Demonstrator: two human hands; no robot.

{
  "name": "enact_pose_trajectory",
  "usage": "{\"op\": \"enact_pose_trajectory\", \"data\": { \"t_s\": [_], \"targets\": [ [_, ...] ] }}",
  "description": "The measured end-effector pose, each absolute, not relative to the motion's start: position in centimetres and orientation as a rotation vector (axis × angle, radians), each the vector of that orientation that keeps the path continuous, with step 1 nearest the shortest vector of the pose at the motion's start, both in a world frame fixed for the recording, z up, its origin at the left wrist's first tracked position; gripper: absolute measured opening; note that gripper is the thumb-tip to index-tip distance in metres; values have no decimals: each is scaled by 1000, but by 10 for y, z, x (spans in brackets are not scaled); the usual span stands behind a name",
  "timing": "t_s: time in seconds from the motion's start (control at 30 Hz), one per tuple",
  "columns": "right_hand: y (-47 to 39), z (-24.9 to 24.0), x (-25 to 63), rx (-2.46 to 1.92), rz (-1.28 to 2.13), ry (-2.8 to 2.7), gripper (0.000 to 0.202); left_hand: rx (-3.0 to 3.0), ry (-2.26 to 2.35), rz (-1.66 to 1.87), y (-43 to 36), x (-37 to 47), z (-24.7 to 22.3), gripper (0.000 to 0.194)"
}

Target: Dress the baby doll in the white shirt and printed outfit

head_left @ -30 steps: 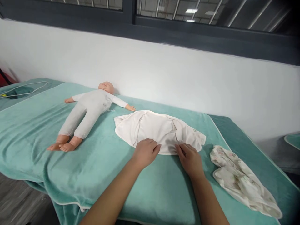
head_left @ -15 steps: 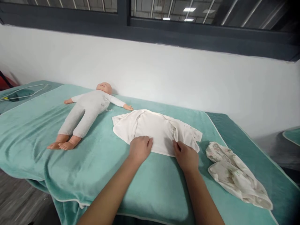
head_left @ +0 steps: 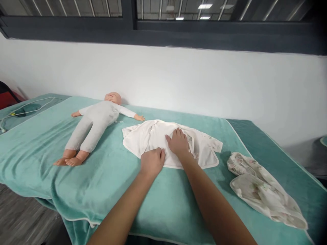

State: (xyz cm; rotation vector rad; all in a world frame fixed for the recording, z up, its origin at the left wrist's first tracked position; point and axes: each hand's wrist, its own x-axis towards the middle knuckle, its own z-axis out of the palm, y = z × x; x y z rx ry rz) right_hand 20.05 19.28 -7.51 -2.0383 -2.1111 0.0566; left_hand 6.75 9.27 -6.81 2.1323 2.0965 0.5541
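A white baby shirt (head_left: 158, 131) lies spread on the green blanket, its small printed sleeves out to both sides. My left hand (head_left: 152, 161) is closed at the shirt's near edge, fingers curled on the fabric. Flat on the middle of the shirt rests my right hand (head_left: 178, 141), its fingers stretched out and holding nothing. To the left, a baby doll (head_left: 99, 117) in a white bodysuit lies on its back, one arm reaching close to the shirt's far left corner.
Crumpled printed baby pants (head_left: 265, 194) lie at the right. The green blanket (head_left: 107, 190) covers the bed and hangs over its front edge. A white cord (head_left: 35, 102) lies at the far left. Behind stand a white wall (head_left: 163, 81) and a dark window frame (head_left: 163, 34).
My right hand has let go of the shirt's near right edge and moved up and left onto its middle, fingers now extended. My left hand stays at the near edge.
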Motion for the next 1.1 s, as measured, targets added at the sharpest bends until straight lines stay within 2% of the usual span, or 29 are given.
{"op": "enact_pose_trajectory", "data": {
  "t_s": [0.23, 0.43, 0.53, 0.8, 1.0, 1.1],
  "targets": [
    [228, -80, 209, -2108, 16, -2061, 77, 2343, 1966, 951, 93, 63, -76, 35],
    [240, -81, 211, -2104, 33, -2039, 78, 2375, 1839, 1076, 96, 62, -80, 25],
    [243, -81, 210, -2114, 44, -2012, 75, 2380, 1775, 1035, 98, 61, -84, 26],
    [240, -78, 206, -2080, 25, -2007, 60, 2274, 1979, 730, 104, 67, -87, 47],
    [221, -77, 188, -1786, 35, -2286, 52, 2194, 2080, 746, 106, 73, -88, 54],
    [217, -79, 180, -1748, 70, -2326, 59, 2144, 2113, 777, 103, 75, -87, 52]
  ]
}}
